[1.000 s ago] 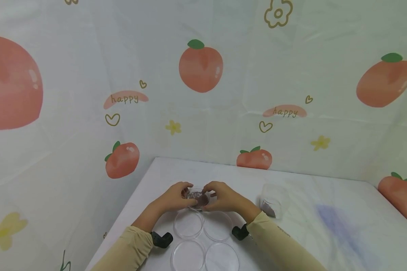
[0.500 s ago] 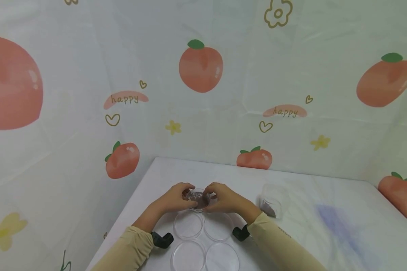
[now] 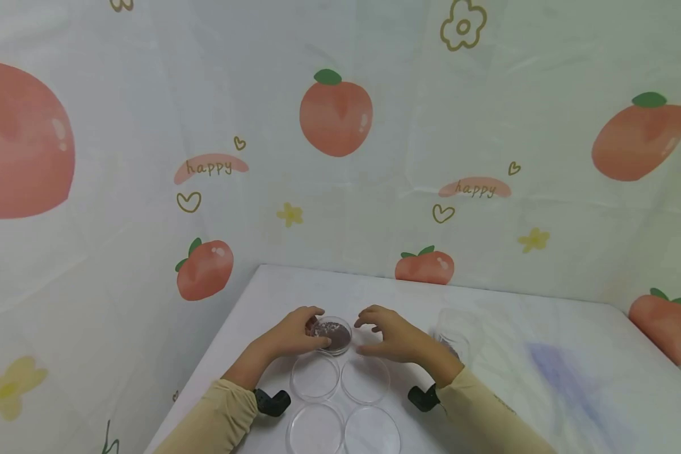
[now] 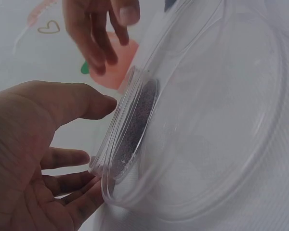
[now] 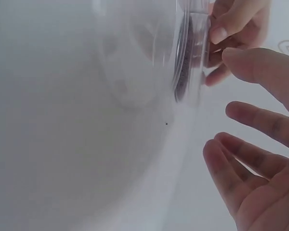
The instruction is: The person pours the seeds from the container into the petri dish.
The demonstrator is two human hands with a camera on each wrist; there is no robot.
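Note:
A round clear petri dish [image 3: 339, 339] with a layer of dark granules sits mid-table in the head view, beyond several other clear dishes. My left hand [image 3: 292, 331] holds it from the left, thumb at the near rim and fingers around the far side. In the left wrist view the granules [image 4: 137, 122] show edge-on through the clear wall, beside the thumb [image 4: 94, 103]. My right hand [image 3: 396, 335] is off to the right of the dish, a gap between them. Its fingers are relaxed and spread, with nothing held, as the right wrist view also shows.
Several clear round dishes, one of them [image 3: 314, 377] nearest the left hand, lie in two rows close in front. A clear container [image 3: 466, 325] with dark material stands at right, partly behind the right forearm. Peach-printed cloth [image 3: 346, 208] walls the table's back and left.
My right hand has let go of the petri dish and moved to the right, away from it. My left hand keeps its hold, nearly still.

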